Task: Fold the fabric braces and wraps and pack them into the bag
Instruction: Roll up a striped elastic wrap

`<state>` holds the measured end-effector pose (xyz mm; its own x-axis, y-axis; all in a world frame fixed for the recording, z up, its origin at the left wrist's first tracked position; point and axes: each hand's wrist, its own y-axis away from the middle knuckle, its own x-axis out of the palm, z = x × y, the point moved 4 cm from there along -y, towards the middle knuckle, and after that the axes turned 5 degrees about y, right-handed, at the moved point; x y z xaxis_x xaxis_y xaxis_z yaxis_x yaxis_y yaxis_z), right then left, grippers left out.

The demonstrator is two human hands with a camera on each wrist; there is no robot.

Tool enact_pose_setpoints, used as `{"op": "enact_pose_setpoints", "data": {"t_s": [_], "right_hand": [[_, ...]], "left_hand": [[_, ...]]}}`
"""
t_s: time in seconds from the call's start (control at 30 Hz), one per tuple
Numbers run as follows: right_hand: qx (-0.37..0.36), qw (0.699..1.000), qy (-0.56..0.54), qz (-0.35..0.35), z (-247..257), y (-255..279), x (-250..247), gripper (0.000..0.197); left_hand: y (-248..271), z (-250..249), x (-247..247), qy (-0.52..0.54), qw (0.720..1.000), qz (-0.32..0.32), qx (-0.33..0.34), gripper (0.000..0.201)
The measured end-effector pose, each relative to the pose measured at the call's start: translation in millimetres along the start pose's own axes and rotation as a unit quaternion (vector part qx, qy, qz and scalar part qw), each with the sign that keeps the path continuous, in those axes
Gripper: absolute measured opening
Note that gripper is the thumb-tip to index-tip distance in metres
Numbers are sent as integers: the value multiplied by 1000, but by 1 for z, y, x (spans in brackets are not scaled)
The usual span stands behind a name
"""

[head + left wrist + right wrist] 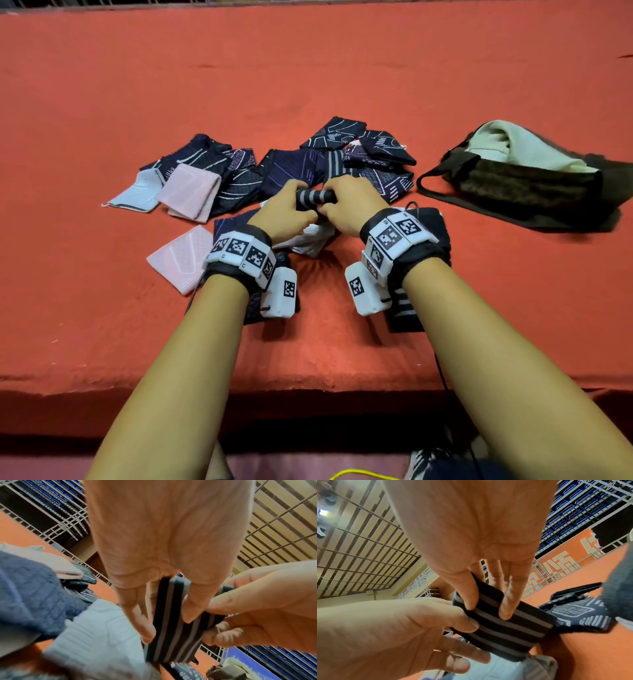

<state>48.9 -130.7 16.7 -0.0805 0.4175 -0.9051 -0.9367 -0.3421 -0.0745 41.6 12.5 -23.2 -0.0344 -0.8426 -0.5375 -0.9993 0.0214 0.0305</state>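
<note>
Both the left hand (286, 209) and right hand (346, 205) pinch the striped wrap (313, 198); a loosened pinch could let it unroll between them.

A black wrap with grey stripes (315, 198), rolled into a tight bundle, is held above an orange table, over scattered navy, pink and pale-blue fabric braces (294, 168). At right, a dark bag (527, 186) lies open, cream cloth showing inside.
</note>
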Motion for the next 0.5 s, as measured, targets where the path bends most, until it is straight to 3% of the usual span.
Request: {"op": "enact_pose_setpoints", "data": {"t_s": [0.1, 0.33, 0.5], "right_hand": [[12, 1000, 8, 2, -1, -26, 5, 18], [80, 996, 6, 49, 6, -73, -1, 18], [131, 987, -15, 86, 4, -90, -22, 24]], "left_hand": [[-26, 12, -6, 15, 1000, 22, 3, 50], [-66, 13, -31, 22, 998, 52, -24, 19], [-87, -14, -42, 73, 994, 56, -58, 22]]}}
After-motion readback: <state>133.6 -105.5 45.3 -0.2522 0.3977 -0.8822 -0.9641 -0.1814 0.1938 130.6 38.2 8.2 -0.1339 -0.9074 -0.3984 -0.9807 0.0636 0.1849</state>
